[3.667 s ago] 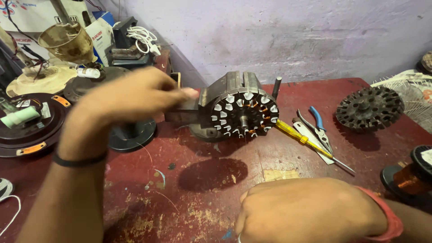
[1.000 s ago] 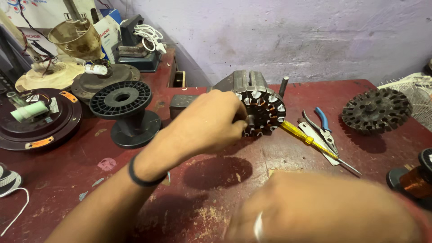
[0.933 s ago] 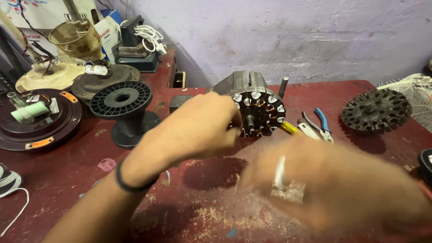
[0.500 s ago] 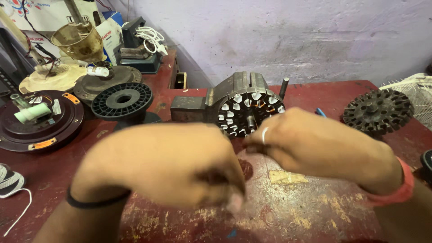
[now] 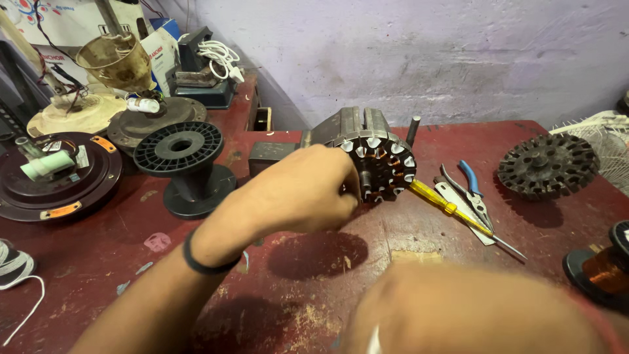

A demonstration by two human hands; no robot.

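A round fan stator (image 5: 383, 164) with copper windings in its slots stands on edge, clamped in a grey metal vise (image 5: 354, 121) at the middle of the red workbench (image 5: 295, 275). My left hand (image 5: 301, 193), a black band on its wrist, reaches in from the lower left; its curled fingers press against the stator's left rim, the fingertips hidden. My right hand (image 5: 472, 311) is a blurred shape close to the camera at the bottom right, apart from the stator. What it holds cannot be made out.
An empty black spool (image 5: 183, 154) stands left of the vise. A yellow screwdriver (image 5: 452, 210) and blue-handled pliers (image 5: 468, 187) lie right of the stator, a dark bare stator core (image 5: 547, 164) beyond them. A copper wire spool (image 5: 606, 269) sits far right, a round motor housing (image 5: 59, 177) far left.
My left hand has gone from near the camera back to the stator's left side. My right hand has left the stator and pulled down toward the camera at the bottom right.
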